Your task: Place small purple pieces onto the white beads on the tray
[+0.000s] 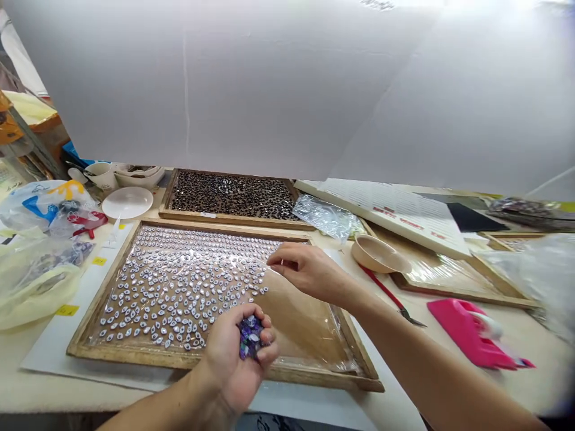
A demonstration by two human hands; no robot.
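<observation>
My left hand [238, 353] is cupped palm up over the front edge of a wooden-framed tray [135, 354], its fingers curled round a heap of small purple rhinestones [251, 336]. Over the tray's film, my right hand [305, 269] reaches in from the right with fingertips pinched together. Whatever lies between those fingertips is too small to make out. Many pale, leaf-shaped stones [179, 287] with dark centres cover the left and far parts of the film, in neat rows at the back and looser at the front.
Behind stands a second framed tray [233, 194] of dark stones. A white dish [127, 202] and plastic bags [49, 203] lie left. To the right are a beige bowl [380, 254], red-handled pliers [386, 290], a pink tape dispenser [467, 332] and a white foam board [395, 209].
</observation>
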